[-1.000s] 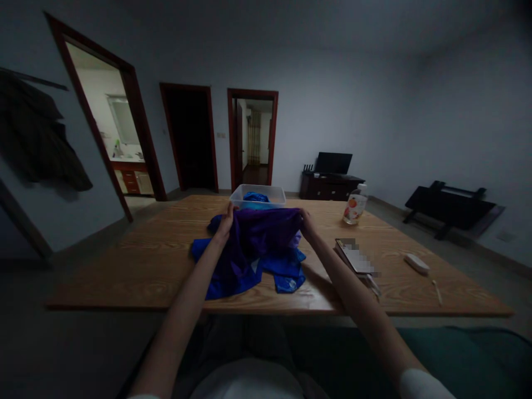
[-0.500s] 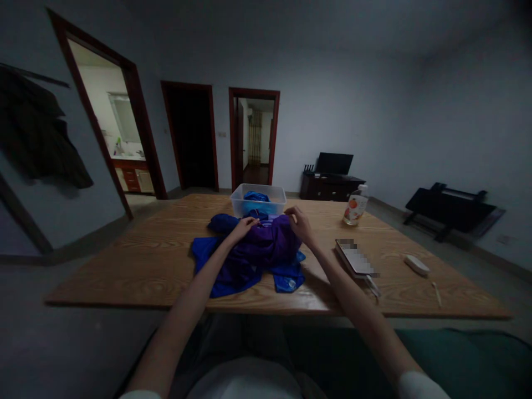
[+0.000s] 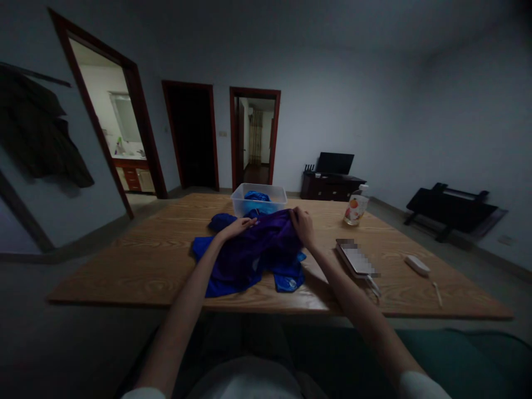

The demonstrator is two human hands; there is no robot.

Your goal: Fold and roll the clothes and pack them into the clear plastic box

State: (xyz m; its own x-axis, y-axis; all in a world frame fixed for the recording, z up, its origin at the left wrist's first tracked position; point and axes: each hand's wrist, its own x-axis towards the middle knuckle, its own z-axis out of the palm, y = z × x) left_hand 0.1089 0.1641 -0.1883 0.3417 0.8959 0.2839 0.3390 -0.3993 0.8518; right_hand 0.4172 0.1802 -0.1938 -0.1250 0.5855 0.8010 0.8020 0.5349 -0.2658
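Note:
A dark purple piece of clothing [image 3: 261,246] lies spread and creased over a bright blue garment [image 3: 233,288] on the wooden table. My left hand [image 3: 238,226] pinches the purple garment's upper left edge. At its upper right edge, my right hand [image 3: 303,225] has its fingers curled round the fabric, lifting it slightly. Beyond the left hand is a bunched dark blue cloth [image 3: 221,221]. Just behind the clothing stands a clear plastic box [image 3: 274,207] with a crumpled blue cloth [image 3: 256,196] inside.
On the right of the table [image 3: 137,271] are a bottle with fruit on its label [image 3: 354,208], a phone-like device [image 3: 355,259] with a cable, and a small white case [image 3: 417,265] with a strap. A green seat [image 3: 469,354] is below the table's near edge.
The purple garment is pulled flatter and wider, covering the lighter lilac part that showed between my hands. My right hand has shifted slightly right, and the left hand a little left.

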